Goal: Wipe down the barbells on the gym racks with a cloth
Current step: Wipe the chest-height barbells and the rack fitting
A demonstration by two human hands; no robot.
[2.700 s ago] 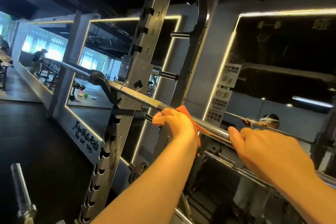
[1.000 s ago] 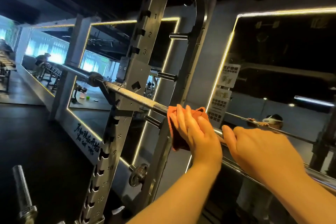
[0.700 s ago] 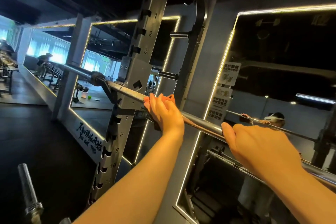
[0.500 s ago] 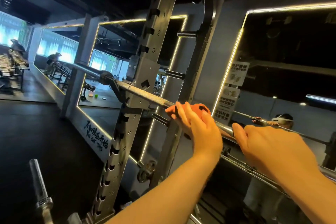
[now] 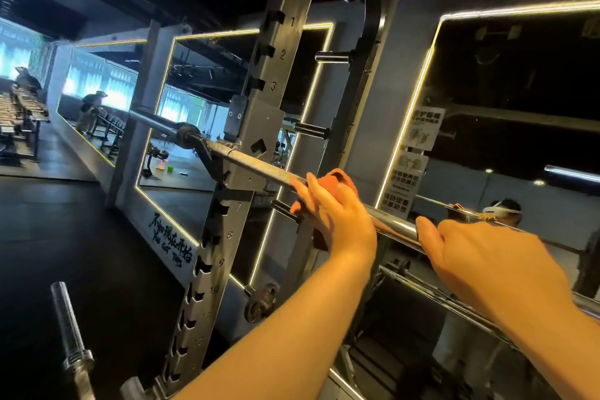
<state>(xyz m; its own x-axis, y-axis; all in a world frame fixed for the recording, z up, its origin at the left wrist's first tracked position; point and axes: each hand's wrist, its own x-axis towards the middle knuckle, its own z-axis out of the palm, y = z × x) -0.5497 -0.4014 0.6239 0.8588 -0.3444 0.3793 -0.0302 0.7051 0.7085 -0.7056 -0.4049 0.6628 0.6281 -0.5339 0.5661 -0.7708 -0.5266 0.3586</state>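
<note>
Slid up-left, your left hand (image 5: pixel 336 211) wraps the orange cloth (image 5: pixel 337 179) round the barbell (image 5: pixel 256 166) (axis runs upper left to lower right, mid-frame); your right hand (image 5: pixel 487 256) grips it just beside.

Rack upright (image 5: pixel 227 247): steel, with notches numbered down its face. A hook bracket (image 5: pixel 212 161) is fixed to the upright between marks 3 and 7. The barbell (image 5: pixel 259 167) rests in it, with the knurled shaft to the right of the upright and the sleeve to the left. Two pegs, upper (image 5: pixel 332 57) and lower (image 5: pixel 311 130), project from the post behind the upright. Below the upright lies the dark floor (image 5: pixel 65 237).
</note>
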